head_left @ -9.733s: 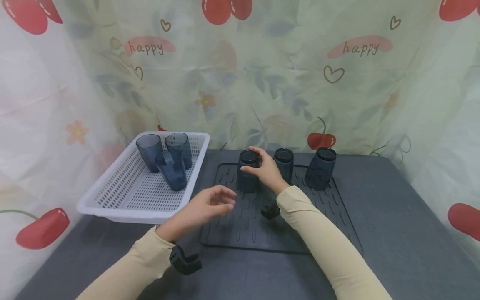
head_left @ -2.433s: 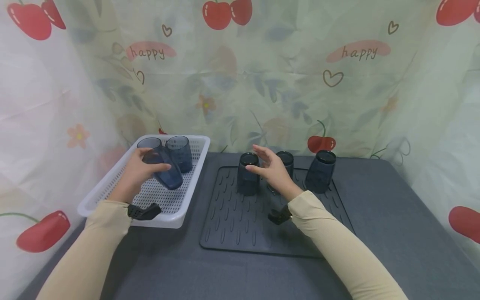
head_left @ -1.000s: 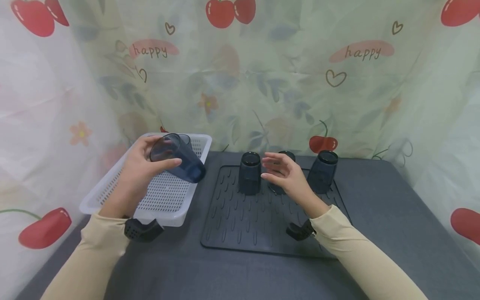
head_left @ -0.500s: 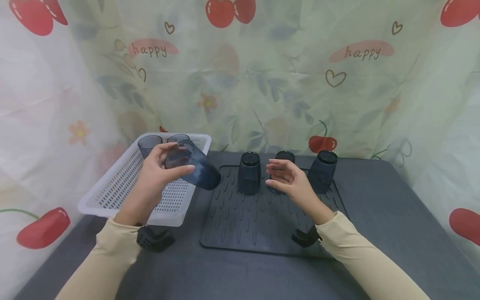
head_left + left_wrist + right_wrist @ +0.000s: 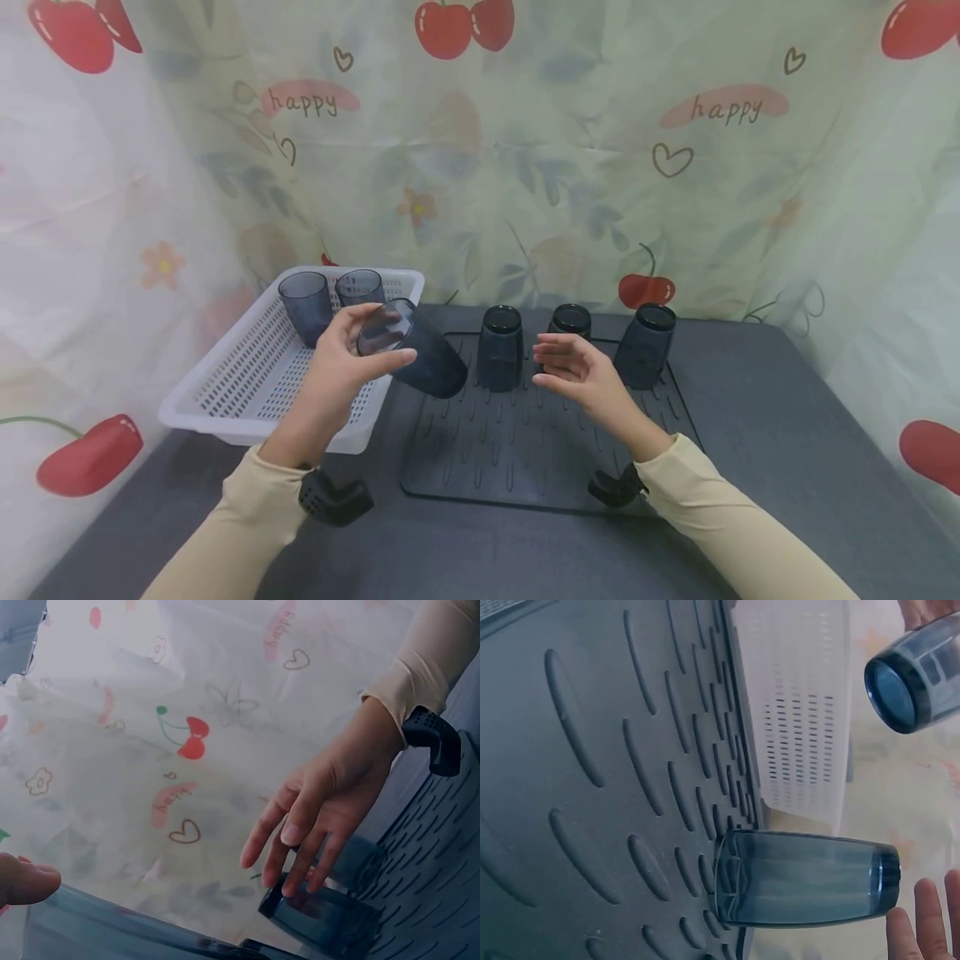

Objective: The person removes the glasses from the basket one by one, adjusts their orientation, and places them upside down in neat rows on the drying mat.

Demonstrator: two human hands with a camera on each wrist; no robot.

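Observation:
My left hand [image 5: 337,371] grips a blue-tinted drinking glass [image 5: 427,354] near its rim, thumb on the near side. The glass is tilted, its base pointing right and down, in the air between the basket and the mat. My right hand [image 5: 581,371] holds nothing; its fingers are loosely bent above the dark drying mat [image 5: 480,458]. Upside down on that mat stand a left glass [image 5: 499,350], a middle glass [image 5: 570,321] partly hidden by my right hand, and a right glass [image 5: 645,346]. The right wrist view shows the left glass [image 5: 810,877] close to my right fingertips [image 5: 930,915].
A white perforated basket [image 5: 217,421] stands at the left, with two upright glasses at its back, one [image 5: 306,304] left and one [image 5: 362,287] right. The grey table [image 5: 787,467] reaches the patterned curtain [image 5: 480,167] behind.
Over the last second my left hand has carried the tilted glass from over the basket rightward to the mat's left edge. My right hand has shifted slightly down and toward me.

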